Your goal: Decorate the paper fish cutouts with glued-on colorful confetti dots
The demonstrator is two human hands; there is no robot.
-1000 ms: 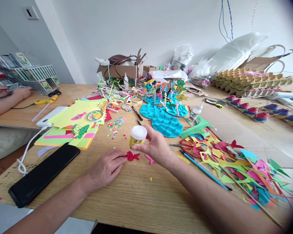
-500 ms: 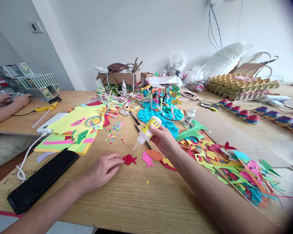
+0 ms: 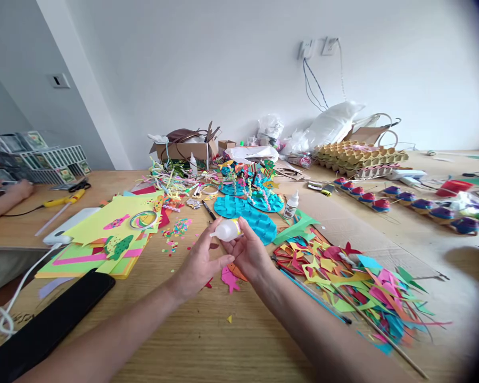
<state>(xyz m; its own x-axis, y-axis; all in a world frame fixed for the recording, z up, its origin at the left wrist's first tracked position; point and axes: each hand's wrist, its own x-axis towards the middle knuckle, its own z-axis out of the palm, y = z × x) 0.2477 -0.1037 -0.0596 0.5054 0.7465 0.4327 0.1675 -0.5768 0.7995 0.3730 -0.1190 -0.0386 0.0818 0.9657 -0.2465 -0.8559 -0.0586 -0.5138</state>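
Note:
My right hand [image 3: 249, 252] grips a glue bottle [image 3: 228, 230] with a clear nozzle and a yellow label. The bottle lies tilted on its side, nozzle pointing left. My left hand [image 3: 197, 266] is right beside the nozzle, thumb and fingers spread; its thumb reaches toward my right palm. Under the hands, a pink paper fish [image 3: 230, 280] and an orange paper fish [image 3: 238, 272] lie on the table. Only a bit of the red paper fish [image 3: 209, 284] shows below my left hand. A small yellow paper scrap [image 3: 229, 319] lies nearer me.
Blue paper bases with a decorated fish model [image 3: 249, 183] stand ahead, next to a white glue bottle [image 3: 291, 206]. Paper scraps [image 3: 367, 276] heap at right. Yellow sheets [image 3: 99, 219] and a black case [image 3: 59, 319] lie left. A co-worker's hands [image 3: 18, 191] are at far left.
My right hand has brought the glue bottle lower and tipped it nearly level. My left hand has left the red fish and come up to the nozzle. The view has shifted right.

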